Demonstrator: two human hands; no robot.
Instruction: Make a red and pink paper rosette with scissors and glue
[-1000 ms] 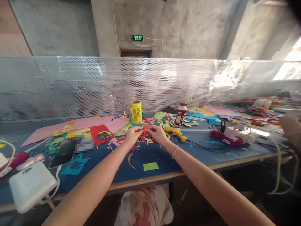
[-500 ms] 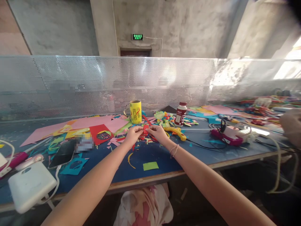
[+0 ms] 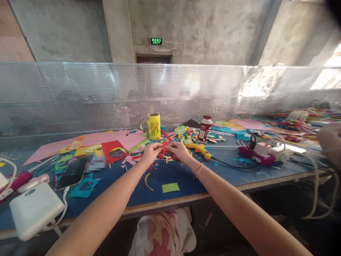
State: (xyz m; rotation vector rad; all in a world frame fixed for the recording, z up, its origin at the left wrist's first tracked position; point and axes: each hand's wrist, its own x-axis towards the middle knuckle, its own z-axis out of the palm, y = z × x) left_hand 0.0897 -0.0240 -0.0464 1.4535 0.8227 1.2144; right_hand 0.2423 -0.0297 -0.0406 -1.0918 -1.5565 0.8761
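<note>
Between the fingertips of my left hand (image 3: 152,153) and my right hand (image 3: 178,150) is a small piece of red paper (image 3: 165,146). Both hands are closed in a pinch, one on each side of it, above the table. Scraps of cut paper (image 3: 131,160) in pink, red and green lie around and beneath my hands. Just right of my right hand rests a yellow glue gun (image 3: 204,151) with a black cord. A green paper rectangle (image 3: 171,187) lies flat near the table's front edge.
A yellow cardboard tube (image 3: 153,127) and a dark red bottle (image 3: 205,129) stand behind my hands. A phone (image 3: 71,173), a white charger box (image 3: 36,210) and cut paper lie at left. A purple power strip (image 3: 257,155) is at right. A perforated metal screen (image 3: 112,96) borders the back.
</note>
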